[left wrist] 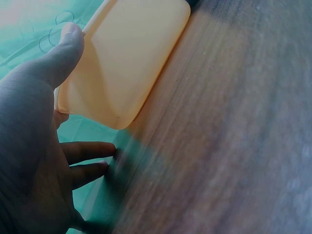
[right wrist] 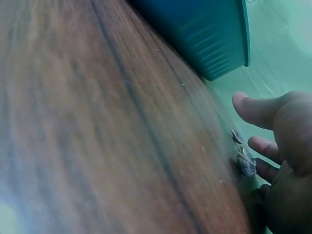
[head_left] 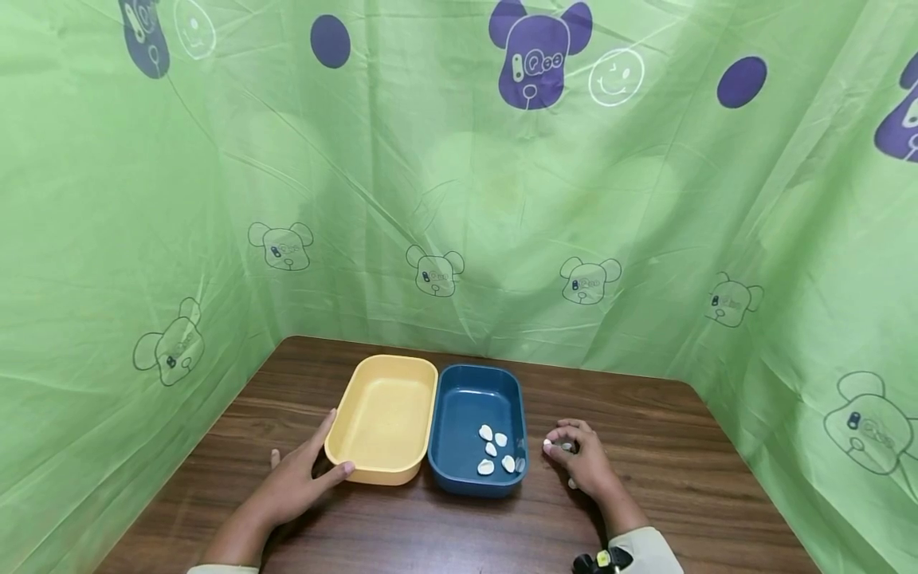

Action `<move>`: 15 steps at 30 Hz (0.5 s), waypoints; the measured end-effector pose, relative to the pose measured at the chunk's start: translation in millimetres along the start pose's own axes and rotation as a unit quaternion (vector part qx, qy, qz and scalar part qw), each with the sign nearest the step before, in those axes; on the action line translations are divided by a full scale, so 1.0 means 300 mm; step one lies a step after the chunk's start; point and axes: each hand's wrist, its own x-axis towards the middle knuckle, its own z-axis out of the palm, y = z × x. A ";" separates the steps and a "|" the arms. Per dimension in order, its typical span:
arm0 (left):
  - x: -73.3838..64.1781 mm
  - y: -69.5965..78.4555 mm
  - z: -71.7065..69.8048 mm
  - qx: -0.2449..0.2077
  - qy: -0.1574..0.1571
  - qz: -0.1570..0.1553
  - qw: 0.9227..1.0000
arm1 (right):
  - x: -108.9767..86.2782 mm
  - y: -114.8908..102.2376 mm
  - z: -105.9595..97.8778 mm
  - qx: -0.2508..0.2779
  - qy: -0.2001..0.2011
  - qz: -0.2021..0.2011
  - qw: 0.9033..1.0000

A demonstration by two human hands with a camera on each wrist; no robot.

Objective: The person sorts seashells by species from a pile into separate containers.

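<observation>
Item, left hand (head_left: 297,477): grasping the near left corner of the yellow tray (head_left: 380,422), thumb on the near rim, fingers along the outer left side. In the left wrist view we see two fingers standing apart from the tray, spread beside it.

Item, right hand (head_left: 586,464): thumb and forefinger drawn together, pinching a small white seashell (head_left: 547,442) at their tips, to the right of the blue tray. The right wrist view does not show us this piece.

Item, two ridged seashells (right wrist: 246,164): lying close together beside the fingers of the right hand, one larger and one smaller, striped in grey and white.

Item, blue tray (head_left: 473,405): rectangular with rounded corners, standing upright just beside the yellow tray, on its right.

Item, five white seashells (head_left: 485,467): loose in the near half of the blue tray, mostly toward its right side. A greyer seashell (head_left: 519,464) lies against the right wall; its outline we cannot make out well.

Item, surface (head_left: 402,526): dark brown, wood-grained, carrying both trays.

Item, green curtain (head_left: 373,175): hung behind and at both sides, printed with bear heads, purple ovals and winking faces.

Item, pale sleeves (head_left: 649,552): one at each forearm, with a black strap (head_left: 586,564) at the right wrist.
</observation>
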 end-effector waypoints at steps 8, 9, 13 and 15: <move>-0.003 0.005 -0.004 -0.001 -0.009 -0.008 1.000 | 0.003 -0.018 -0.008 0.005 0.007 0.000 1.000; -0.003 0.005 -0.004 0.000 -0.009 -0.008 1.000 | 0.003 -0.021 -0.009 0.006 0.008 0.001 1.000; -0.003 0.005 -0.005 0.003 -0.011 -0.008 1.000 | 0.010 -0.023 -0.011 0.009 0.011 -0.007 1.000; -0.003 0.005 -0.005 0.005 -0.011 -0.008 1.000 | 0.013 -0.026 -0.012 0.012 0.015 -0.012 1.000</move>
